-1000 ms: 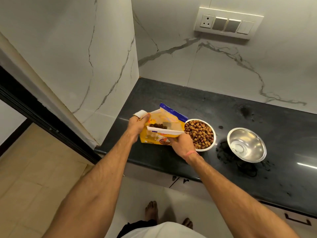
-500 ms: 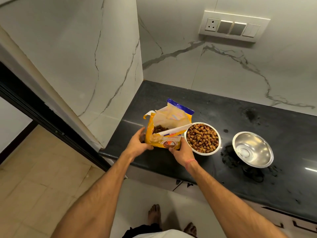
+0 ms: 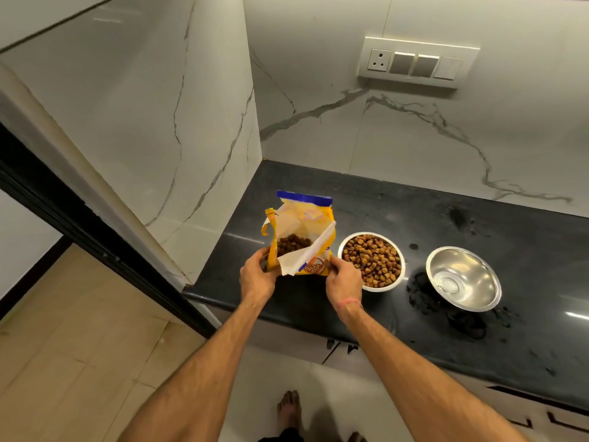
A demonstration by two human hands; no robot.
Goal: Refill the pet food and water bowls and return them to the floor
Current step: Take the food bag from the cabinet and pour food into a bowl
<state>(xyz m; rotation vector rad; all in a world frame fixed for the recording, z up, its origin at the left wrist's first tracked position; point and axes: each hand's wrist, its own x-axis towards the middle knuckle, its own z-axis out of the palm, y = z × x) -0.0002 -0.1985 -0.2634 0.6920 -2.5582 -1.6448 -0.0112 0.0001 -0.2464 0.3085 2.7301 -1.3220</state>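
Bag [image 3: 302, 237]: yellow, blue top strip, torn open, kibble visible inside, white inner flap folded out front. Stands upright on black counter [image 3: 478, 224] near the left corner. Left hand [image 3: 257, 277] grips bag's lower left edge, fingers curled round it. Right hand [image 3: 344, 277] pinches lower right corner. Food bowl [image 3: 371, 261]: steel, heaped with brown kibble, just right of bag. Second bowl [image 3: 463, 278]: steel, no food, water not discernible, further right, apart from the first.
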